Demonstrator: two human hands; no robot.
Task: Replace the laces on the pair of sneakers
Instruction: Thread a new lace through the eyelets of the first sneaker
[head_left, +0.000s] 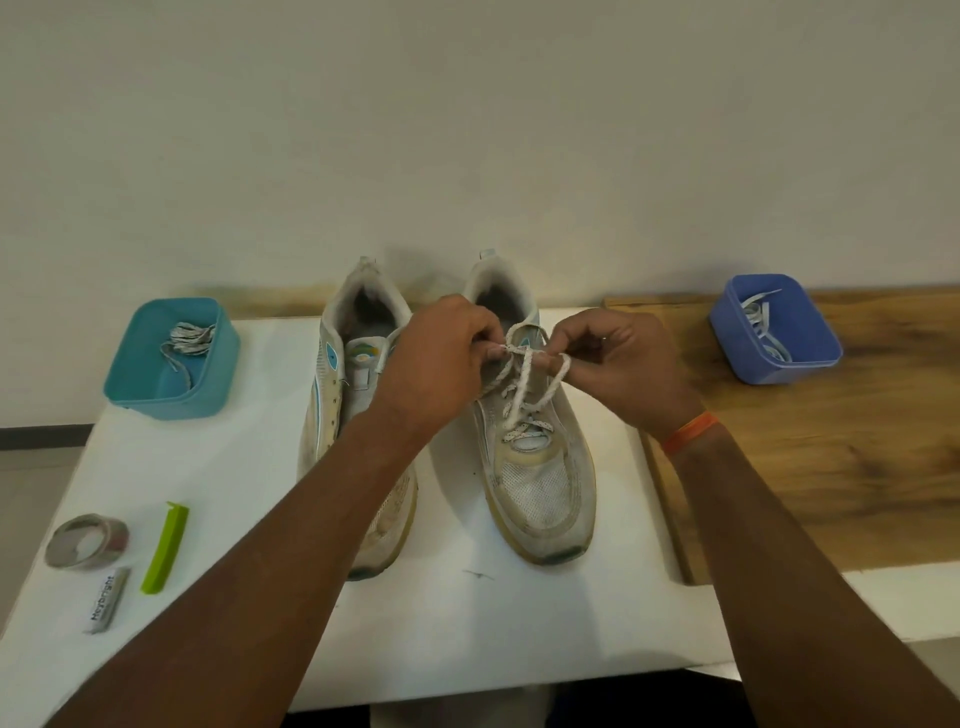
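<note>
We saw both hands working above the right sneaker (535, 447), which stood on the white table (260, 467) beside the left sneaker (337, 395), toes toward us. The left hand (441, 358) had its fingers curled and pinched the speckled white lace (519, 379) near the top eyelets. The right hand (618, 358) was likewise clenched around the lace, a loop of it wrapped over one finger. Between the hands the lace crossed and ran down into the shoe's eyelets. The left sneaker showed no lace that we could see. A teal tub (171, 358) to the left held a bundled lace; a blue tub (774, 332) on the wooden board (831, 467) held another.
</note>
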